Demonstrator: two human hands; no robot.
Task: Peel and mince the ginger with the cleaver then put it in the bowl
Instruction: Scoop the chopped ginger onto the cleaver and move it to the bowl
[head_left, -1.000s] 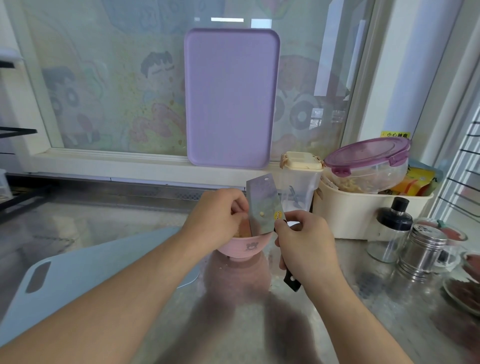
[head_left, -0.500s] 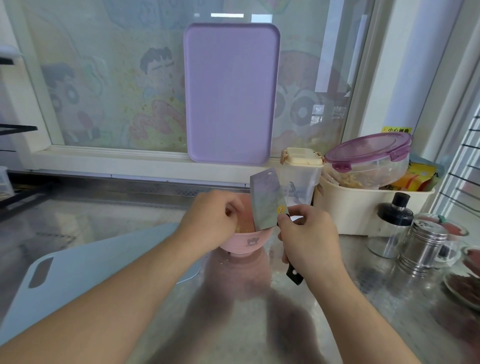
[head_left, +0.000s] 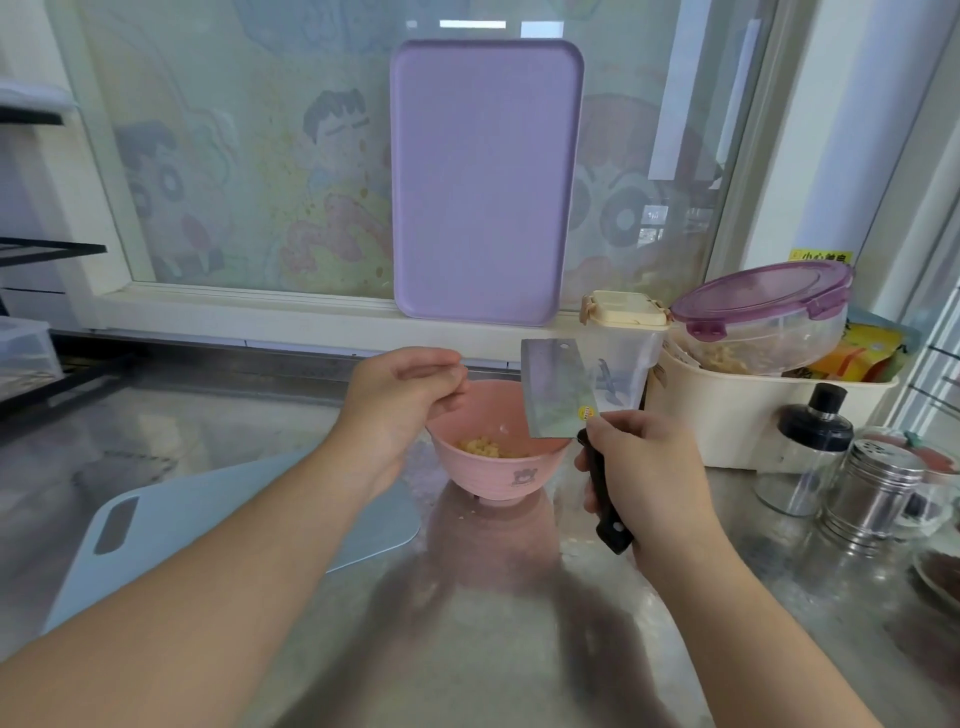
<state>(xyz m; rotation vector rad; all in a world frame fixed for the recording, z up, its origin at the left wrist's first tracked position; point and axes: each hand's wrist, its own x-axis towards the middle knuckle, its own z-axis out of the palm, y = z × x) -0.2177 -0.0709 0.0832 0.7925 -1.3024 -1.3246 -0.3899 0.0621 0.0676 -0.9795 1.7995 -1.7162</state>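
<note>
The steel counter carried the whole scene, and on its left lay the pale blue cutting board, on which no ginger could be seen, which suggested the chopping was over. Behind it a lilac board leaned upright against the window. At the middle of the counter stood the pink bowl, just off the blue board's right corner, and the minced ginger sat in a small yellow heap at its bottom. The right hand was wrapped firmly round the black handle of the cleaver, holding the blade upright over the bowl's right rim; the blade face looked almost clean. The left hand hovered over the bowl's left rim with its fingers curled in, thumb against the fingertips; whether it pinched any last scrap could not be told. A few pale crumbs lay on the counter in front of the bowl. By this showing, peeling, mincing and transfer looked done, with at most the stray bits and setting the cleaver down remaining.
</note>
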